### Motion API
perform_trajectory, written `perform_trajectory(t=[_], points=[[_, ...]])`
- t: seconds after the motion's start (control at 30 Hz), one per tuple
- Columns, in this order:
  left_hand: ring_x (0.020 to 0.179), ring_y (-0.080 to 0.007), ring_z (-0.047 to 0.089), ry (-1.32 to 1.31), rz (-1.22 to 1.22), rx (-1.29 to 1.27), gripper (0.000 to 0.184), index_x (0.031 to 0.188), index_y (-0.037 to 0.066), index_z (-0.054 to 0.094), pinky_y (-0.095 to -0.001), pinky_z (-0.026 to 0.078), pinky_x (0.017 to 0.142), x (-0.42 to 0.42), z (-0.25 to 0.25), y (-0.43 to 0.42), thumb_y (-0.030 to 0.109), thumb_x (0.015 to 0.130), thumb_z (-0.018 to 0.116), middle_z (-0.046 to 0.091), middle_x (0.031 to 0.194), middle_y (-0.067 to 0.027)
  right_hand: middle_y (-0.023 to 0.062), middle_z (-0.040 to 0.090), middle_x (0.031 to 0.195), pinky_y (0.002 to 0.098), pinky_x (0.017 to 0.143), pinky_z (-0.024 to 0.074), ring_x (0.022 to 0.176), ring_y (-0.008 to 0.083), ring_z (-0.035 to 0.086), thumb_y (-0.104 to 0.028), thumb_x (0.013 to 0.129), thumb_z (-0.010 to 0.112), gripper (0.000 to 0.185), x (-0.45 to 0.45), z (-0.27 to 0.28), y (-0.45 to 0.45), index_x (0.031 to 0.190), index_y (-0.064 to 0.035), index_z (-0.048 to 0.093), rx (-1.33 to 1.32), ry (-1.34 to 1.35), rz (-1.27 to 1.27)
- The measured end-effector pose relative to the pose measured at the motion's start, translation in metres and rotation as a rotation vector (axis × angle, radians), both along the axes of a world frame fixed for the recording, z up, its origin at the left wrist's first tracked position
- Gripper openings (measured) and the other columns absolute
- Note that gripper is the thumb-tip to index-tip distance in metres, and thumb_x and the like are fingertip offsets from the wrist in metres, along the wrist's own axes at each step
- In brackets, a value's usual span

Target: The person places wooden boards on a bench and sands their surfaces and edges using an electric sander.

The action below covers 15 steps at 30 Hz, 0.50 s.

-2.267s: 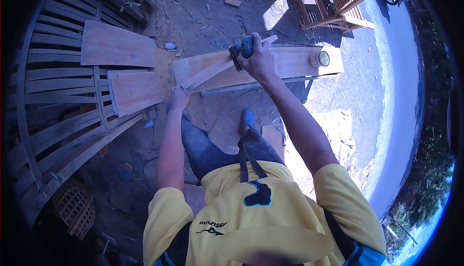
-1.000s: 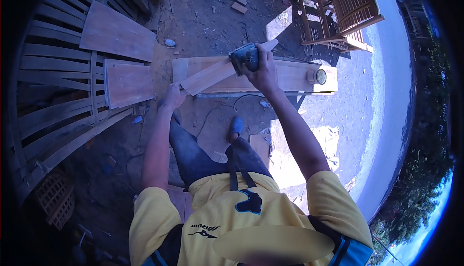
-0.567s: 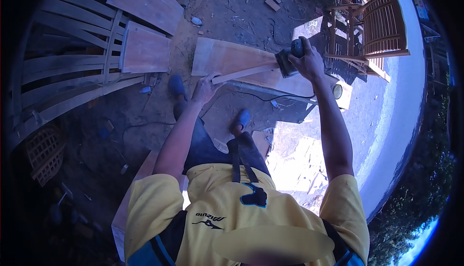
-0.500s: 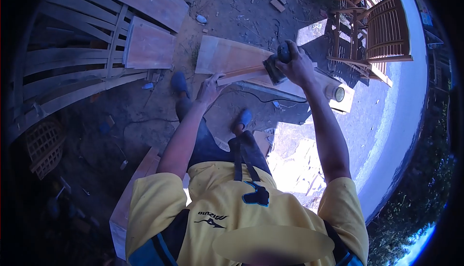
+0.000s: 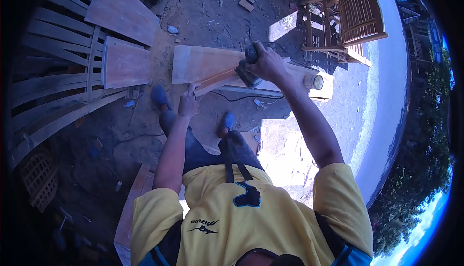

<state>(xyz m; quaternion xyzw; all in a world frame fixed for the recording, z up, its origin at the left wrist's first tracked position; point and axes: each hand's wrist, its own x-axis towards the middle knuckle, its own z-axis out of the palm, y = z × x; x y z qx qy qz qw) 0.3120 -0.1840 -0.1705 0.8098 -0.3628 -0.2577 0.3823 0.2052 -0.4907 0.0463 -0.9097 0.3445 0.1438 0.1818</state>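
Observation:
My right hand [image 5: 268, 65] is wrapped round the top of a dark power sander [image 5: 248, 75], whose flat base rests on a narrow wooden strip [image 5: 217, 81]. At the near left end of that strip, my left hand [image 5: 188, 102] grips the wood between thumb and fingers. Beneath the strip lies a wide pale board [image 5: 203, 60], set at a slight angle to it. A round glass jar or tin [image 5: 314, 81] sits on the right end of the board. A dark cord [image 5: 241, 98] loops below the board.
Flat wooden panels [image 5: 126, 63] lean on slatted wooden frames [image 5: 58, 67] at left. Wooden chairs [image 5: 357, 14] stand at upper right beside a paved road [image 5: 386, 87]. Wood offcuts [image 5: 246, 5] lie on the dirt ground. Another board [image 5: 133, 203] is at lower left.
The whole view has shifted, so the scene sits further left and slightly lower. The sander has moved slightly along the strip toward my left hand. Both hands keep their grips.

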Motion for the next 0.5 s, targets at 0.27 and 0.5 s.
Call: perform_trajectory(t=[0.27,0.5], points=[[0.107,-0.0475,0.071,-0.024,0.057,-0.011,0.035,0.128,0.012,0.056,-0.0547,0.058,0.086,0.0,0.004,-0.006,0.029,0.102,0.073,0.075,0.116,-0.0216,0.0299,0.07,0.12,0.0553,0.094,0.0578,0.106,0.0492,0.072,-0.051,0.081,0.08,0.086,-0.069,-0.016,-0.131,0.151,-0.0119,0.047,-0.176,0.027,-0.29],[0.099,-0.0463,0.073,0.009,0.017,0.03,0.037,0.126,0.012,0.058,-0.0539,0.059,0.08,0.017,0.012,-0.008,0.035,0.101,0.074,0.076,0.102,-0.0228,0.0295,0.059,0.123,0.0556,0.079,0.0614,0.095,0.0504,0.073,-0.036,0.081,0.087,0.09,-0.007,-0.015,0.069,0.157,-0.0146,0.042,-0.005,-0.36,-0.141]])
